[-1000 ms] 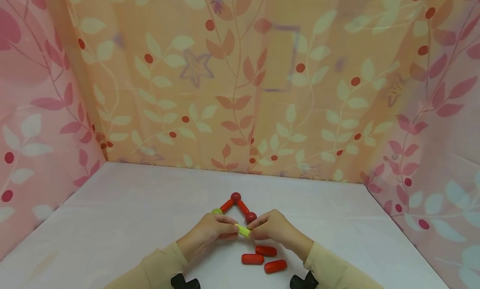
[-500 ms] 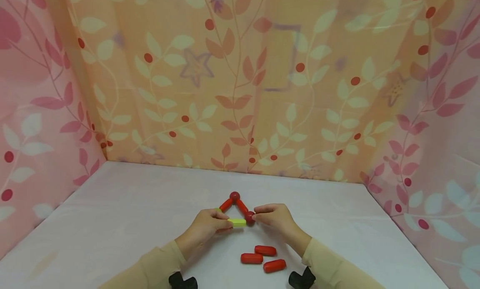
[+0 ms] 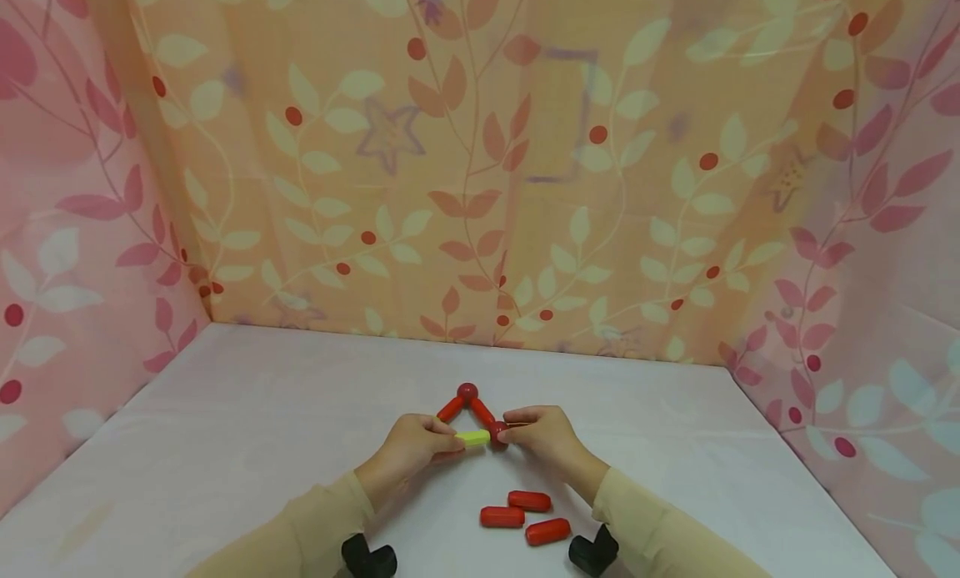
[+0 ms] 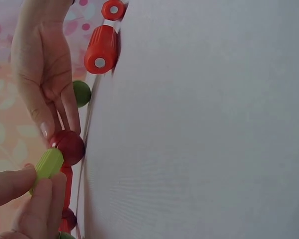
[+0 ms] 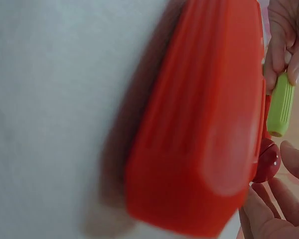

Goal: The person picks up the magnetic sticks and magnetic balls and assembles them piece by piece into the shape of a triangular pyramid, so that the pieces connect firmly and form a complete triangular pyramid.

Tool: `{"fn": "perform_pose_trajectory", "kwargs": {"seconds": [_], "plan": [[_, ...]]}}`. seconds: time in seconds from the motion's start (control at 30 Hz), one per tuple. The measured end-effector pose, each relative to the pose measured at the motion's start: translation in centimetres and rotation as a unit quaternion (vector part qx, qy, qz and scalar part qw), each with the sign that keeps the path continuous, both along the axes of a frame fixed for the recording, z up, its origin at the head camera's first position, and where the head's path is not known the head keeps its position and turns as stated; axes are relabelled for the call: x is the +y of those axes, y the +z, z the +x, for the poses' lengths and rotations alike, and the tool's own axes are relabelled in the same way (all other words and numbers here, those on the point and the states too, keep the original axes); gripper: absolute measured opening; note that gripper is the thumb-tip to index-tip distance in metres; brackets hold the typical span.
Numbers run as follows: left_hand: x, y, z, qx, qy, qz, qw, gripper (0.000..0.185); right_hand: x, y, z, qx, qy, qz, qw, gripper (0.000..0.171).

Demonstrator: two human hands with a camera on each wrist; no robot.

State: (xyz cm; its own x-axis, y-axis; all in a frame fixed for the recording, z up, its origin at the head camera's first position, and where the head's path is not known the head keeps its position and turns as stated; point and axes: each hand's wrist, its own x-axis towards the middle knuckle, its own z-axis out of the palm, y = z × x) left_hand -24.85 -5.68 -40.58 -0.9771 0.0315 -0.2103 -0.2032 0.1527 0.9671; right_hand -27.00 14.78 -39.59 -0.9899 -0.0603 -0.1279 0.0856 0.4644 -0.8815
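Note:
On the white table (image 3: 262,411) stands a small frame: two red rods (image 3: 482,411) meet at a red ball (image 3: 467,390). My left hand (image 3: 448,440) pinches a yellow-green rod (image 3: 472,437) (image 4: 49,164) (image 5: 280,104) and holds its end against a second red ball (image 3: 497,434) (image 4: 69,146) (image 5: 266,160). My right hand (image 3: 510,432) pinches that ball from the right. The left hand hides the frame's left corner in the head view. A green ball (image 4: 81,93) shows by the right hand's fingers in the left wrist view.
Three loose red rods (image 3: 529,501) lie just in front of my hands, one of them filling the right wrist view (image 5: 204,124). Patterned curtain walls (image 3: 480,186) close in the table at the back and both sides.
The yellow-green rod went from tilted between both hands to level against the red ball. My right hand let go of the rod and took the ball. Both hands moved slightly forward.

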Motion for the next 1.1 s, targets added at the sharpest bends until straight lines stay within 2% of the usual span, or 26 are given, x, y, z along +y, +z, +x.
{"fn": "perform_pose_trajectory", "kwargs": {"seconds": [0.37, 0.5, 0.63, 0.73, 0.87, 0.97, 1.1], "plan": [[-0.1, 0.3, -0.3, 0.001, -0.004, -0.019, 0.9998, 0.017, -0.5, 0.1, 0.0, -0.009, -0.003, -0.004, 1.0, 0.028], [-0.7, 0.3, -0.3, 0.004, -0.006, -0.014, 0.9999, 0.019, -0.6, -0.1, -0.2, -0.004, -0.005, 0.003, 1.0, 0.028], [-1.9, 1.0, -0.2, 0.011, -0.01, -0.037, 0.9992, 0.018, -0.8, -0.1, -0.3, -0.008, -0.011, 0.008, 1.0, 0.027], [-2.9, 1.8, -0.6, 0.031, 0.003, -0.041, 0.9987, 0.019, -0.9, -0.1, -0.4, -0.019, -0.015, 0.006, 1.0, 0.027], [-4.1, 1.9, -1.6, 0.055, 0.027, -0.086, 0.9944, 0.025, -0.9, 0.0, -0.5, -0.034, -0.022, 0.003, 0.999, 0.028], [-4.4, 1.5, -2.1, 0.035, 0.017, -0.105, 0.9937, 0.032, -0.9, 0.0, -0.6, -0.043, -0.029, 0.004, 0.999, 0.029], [-4.4, 1.0, -2.6, -0.004, -0.004, -0.075, 0.9972, 0.039, -1.0, 0.1, -0.7, -0.042, -0.029, 0.007, 0.999, 0.029]]}}
